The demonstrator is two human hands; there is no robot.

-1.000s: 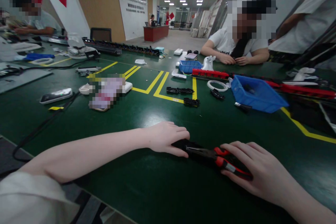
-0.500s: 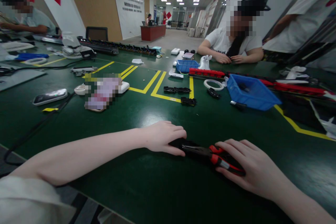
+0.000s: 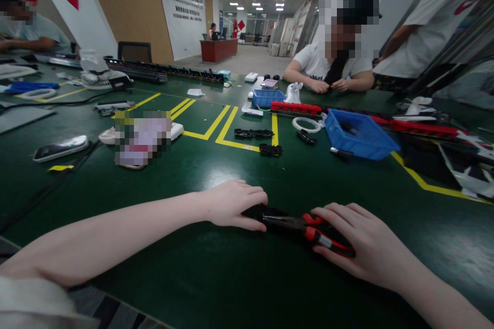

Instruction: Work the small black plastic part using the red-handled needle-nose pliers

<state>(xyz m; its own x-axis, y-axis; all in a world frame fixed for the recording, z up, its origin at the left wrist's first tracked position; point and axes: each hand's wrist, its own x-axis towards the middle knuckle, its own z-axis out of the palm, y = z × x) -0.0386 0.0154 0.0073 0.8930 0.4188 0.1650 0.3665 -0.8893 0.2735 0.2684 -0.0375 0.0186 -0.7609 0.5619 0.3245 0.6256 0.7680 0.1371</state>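
Observation:
On the green table (image 3: 216, 277), close to me, my left hand (image 3: 235, 203) lies curled over a small black part (image 3: 257, 211), pressing it against the surface. My right hand (image 3: 363, 241) is closed on the red and black handles of a pair of pliers (image 3: 309, 229). The metal jaws of the pliers point left and meet the black part under my left fingers. Most of that part is hidden by my hand.
Further out lie black plastic parts (image 3: 253, 134), a blue bin (image 3: 357, 134), a smaller blue bin (image 3: 268, 97), red strips (image 3: 296, 108), a white tape ring (image 3: 306, 124) and yellow floor-style lines (image 3: 227, 128). A person in white sits opposite; others work at the left.
Both hands have stayed on the black part and the pliers. The view has shifted slightly, so everything sits a little further left in the picture.

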